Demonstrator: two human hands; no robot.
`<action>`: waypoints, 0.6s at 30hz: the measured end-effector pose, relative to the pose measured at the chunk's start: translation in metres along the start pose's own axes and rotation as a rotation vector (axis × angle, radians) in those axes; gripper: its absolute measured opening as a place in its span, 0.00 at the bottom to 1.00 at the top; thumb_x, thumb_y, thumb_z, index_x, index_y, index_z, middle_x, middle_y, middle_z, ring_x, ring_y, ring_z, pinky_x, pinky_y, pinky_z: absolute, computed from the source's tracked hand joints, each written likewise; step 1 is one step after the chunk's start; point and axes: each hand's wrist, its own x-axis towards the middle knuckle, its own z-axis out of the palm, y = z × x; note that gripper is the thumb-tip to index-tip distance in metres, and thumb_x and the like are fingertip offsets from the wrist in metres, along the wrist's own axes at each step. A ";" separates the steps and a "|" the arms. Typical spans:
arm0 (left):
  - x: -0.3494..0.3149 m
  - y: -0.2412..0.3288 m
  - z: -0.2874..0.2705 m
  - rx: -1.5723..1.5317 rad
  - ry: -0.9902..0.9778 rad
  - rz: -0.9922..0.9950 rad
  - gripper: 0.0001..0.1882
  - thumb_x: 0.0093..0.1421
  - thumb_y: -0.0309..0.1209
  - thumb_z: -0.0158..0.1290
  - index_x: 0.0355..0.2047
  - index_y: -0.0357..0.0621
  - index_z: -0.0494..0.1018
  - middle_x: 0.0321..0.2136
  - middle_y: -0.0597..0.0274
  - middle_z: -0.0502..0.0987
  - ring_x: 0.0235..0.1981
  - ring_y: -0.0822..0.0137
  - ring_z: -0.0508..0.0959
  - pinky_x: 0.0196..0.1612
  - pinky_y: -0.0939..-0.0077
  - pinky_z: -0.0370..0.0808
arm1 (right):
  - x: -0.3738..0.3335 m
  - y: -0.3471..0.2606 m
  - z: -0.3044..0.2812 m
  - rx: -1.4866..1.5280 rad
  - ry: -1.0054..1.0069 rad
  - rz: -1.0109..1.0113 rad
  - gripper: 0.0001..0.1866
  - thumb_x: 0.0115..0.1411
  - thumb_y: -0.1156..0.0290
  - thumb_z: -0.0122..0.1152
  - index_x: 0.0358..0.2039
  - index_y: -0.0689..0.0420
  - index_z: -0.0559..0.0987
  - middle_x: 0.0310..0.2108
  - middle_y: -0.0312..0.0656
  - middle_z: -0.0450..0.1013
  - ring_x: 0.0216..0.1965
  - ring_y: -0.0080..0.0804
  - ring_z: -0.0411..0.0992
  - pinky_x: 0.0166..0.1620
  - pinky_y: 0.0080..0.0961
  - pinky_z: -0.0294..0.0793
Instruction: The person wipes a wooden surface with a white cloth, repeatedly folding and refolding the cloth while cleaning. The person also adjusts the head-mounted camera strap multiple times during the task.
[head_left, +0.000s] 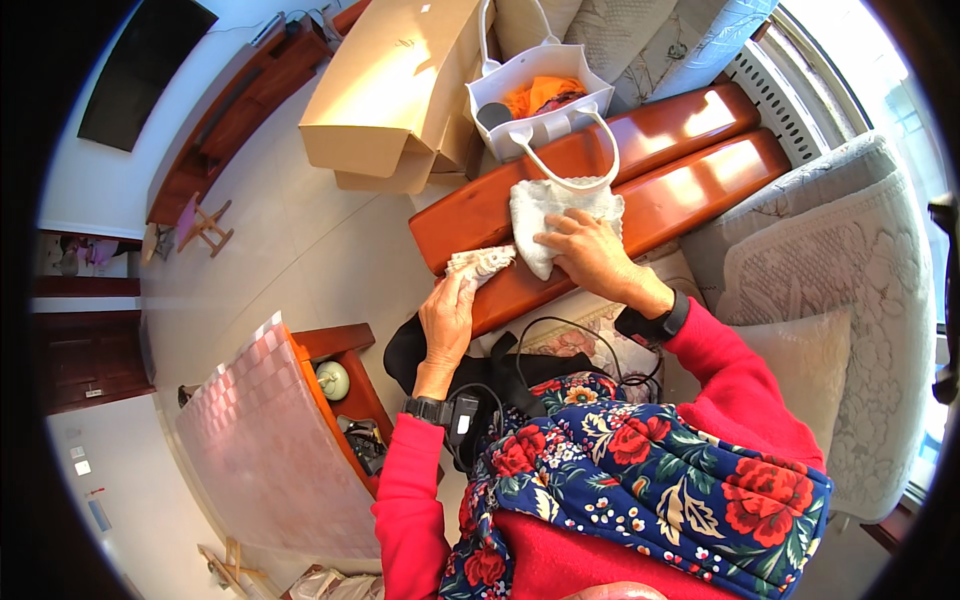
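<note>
My left hand (448, 318) is closed round a bunched, pale patterned lace cloth (481, 264) at the edge of the glossy red-brown wooden armrest (470, 228). On that armrest lies a whitish textured cloth (535, 205), loosely spread and wrinkled. My right hand (595, 258) rests on this cloth with its fingers stretched out over it; what is under the palm is hidden. Just beyond, a white tote bag (552, 128) stands with an orange cloth (545, 94) inside, its near handle arching down to the whitish cloth.
A large cardboard box (375, 100) stands left of the bag. Lace-covered cushions (825, 255) line the right side. A table with a pinkish checked cover (270, 440) is at the lower left, near a small folding stool (205, 228). A black cable (575, 322) loops beneath my wrists.
</note>
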 end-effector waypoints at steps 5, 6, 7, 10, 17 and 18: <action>-0.016 0.005 -0.006 0.004 -0.052 0.126 0.11 0.60 0.29 0.53 0.43 0.42 0.74 0.35 0.52 0.79 0.40 0.50 0.78 0.44 0.62 0.73 | 0.026 0.031 0.003 0.314 0.008 -0.075 0.17 0.53 0.73 0.59 0.45 0.54 0.78 0.45 0.43 0.74 0.51 0.47 0.69 0.52 0.41 0.70; -0.018 0.007 -0.006 0.021 -0.064 0.159 0.12 0.59 0.29 0.54 0.44 0.42 0.74 0.37 0.53 0.78 0.43 0.51 0.77 0.46 0.62 0.73 | 0.030 0.041 0.002 0.251 0.065 -0.035 0.17 0.53 0.72 0.60 0.45 0.54 0.78 0.46 0.43 0.74 0.51 0.48 0.68 0.51 0.41 0.70; -0.018 0.007 -0.006 0.034 -0.076 0.193 0.13 0.58 0.28 0.54 0.44 0.42 0.74 0.39 0.54 0.78 0.45 0.52 0.76 0.49 0.62 0.72 | 0.035 0.048 0.002 0.176 0.103 0.021 0.17 0.52 0.72 0.60 0.45 0.53 0.78 0.46 0.44 0.74 0.51 0.49 0.68 0.50 0.41 0.71; -0.017 0.007 -0.010 0.054 -0.169 0.248 0.14 0.56 0.26 0.55 0.44 0.43 0.75 0.45 0.55 0.77 0.50 0.53 0.74 0.54 0.64 0.69 | 0.051 0.067 -0.005 0.088 0.176 0.124 0.17 0.53 0.70 0.60 0.45 0.49 0.78 0.48 0.48 0.72 0.52 0.49 0.68 0.47 0.45 0.70; -0.001 -0.007 -0.023 -0.095 -0.389 0.170 0.14 0.55 0.28 0.56 0.43 0.44 0.78 0.49 0.62 0.75 0.53 0.56 0.71 0.58 0.65 0.65 | 0.064 0.034 0.006 0.209 -0.046 -0.062 0.15 0.53 0.72 0.60 0.43 0.56 0.79 0.49 0.48 0.72 0.52 0.50 0.69 0.53 0.40 0.69; 0.003 -0.010 -0.023 -0.120 -0.390 0.159 0.14 0.55 0.28 0.56 0.43 0.44 0.78 0.49 0.62 0.75 0.53 0.57 0.71 0.58 0.66 0.65 | 0.065 0.022 0.014 0.217 -0.044 -0.052 0.15 0.52 0.72 0.60 0.41 0.57 0.79 0.47 0.46 0.72 0.51 0.49 0.68 0.54 0.39 0.68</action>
